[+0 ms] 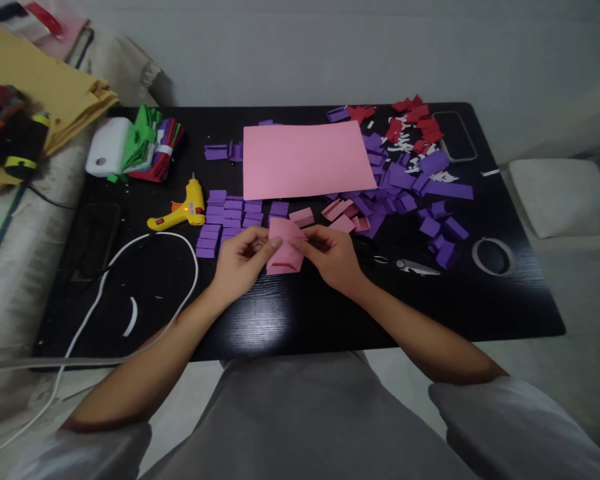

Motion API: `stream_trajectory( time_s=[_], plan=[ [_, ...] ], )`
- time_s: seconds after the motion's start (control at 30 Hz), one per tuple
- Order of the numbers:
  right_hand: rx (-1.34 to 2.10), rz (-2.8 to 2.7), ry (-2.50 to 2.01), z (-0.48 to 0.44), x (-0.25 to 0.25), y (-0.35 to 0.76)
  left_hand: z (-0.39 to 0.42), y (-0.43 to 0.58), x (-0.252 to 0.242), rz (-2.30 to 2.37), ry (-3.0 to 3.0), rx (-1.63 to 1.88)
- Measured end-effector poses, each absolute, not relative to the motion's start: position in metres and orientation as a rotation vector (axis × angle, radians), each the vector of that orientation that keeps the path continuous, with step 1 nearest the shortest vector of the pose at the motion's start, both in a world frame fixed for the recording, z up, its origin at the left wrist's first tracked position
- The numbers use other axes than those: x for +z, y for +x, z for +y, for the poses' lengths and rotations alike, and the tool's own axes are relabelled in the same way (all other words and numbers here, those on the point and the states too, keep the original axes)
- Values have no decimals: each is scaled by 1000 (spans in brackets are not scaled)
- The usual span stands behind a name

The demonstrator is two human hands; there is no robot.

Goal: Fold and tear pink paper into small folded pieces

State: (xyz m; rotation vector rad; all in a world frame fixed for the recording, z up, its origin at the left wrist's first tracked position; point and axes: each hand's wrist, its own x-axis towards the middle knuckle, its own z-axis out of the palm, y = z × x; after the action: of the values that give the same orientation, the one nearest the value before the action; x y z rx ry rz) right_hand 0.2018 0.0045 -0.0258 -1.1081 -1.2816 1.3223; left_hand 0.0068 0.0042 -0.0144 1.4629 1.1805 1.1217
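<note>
A small folded piece of pink paper (286,248) is held up between both hands over the front middle of the black table. My left hand (245,257) pinches its left edge, thumb on top. On the right edge, my right hand (330,252) grips it between thumb and fingers. The fingers behind the paper are partly hidden. Just beyond the hands lie several small folded pink pieces (344,212) and rows of folded purple pieces (225,217). A large pink sheet (305,160) rests behind them.
A yellow glue gun (183,205) with a white cable (193,267) lies on the left. Scissors (415,267) and a roll of tape (493,257) are on the right. Purple pieces (400,177), red scraps (417,123) and a dark phone (96,233) also occupy the black table (310,327).
</note>
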Motion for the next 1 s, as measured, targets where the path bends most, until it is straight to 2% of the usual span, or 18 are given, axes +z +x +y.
stream_trajectory(
  time_s=[0.67, 0.87, 1.0],
  plan=[
    [1301, -1282, -1153, 10, -28, 206, 8, -1, -17, 1180, 1595, 1105],
    [996, -1398, -1086, 7, -22, 207, 11, -1, -17, 1170, 1826, 1326],
    [1373, -1281, -1004, 6, -20, 208, 10, -5, -16, 1193, 1867, 1361]
  ],
)
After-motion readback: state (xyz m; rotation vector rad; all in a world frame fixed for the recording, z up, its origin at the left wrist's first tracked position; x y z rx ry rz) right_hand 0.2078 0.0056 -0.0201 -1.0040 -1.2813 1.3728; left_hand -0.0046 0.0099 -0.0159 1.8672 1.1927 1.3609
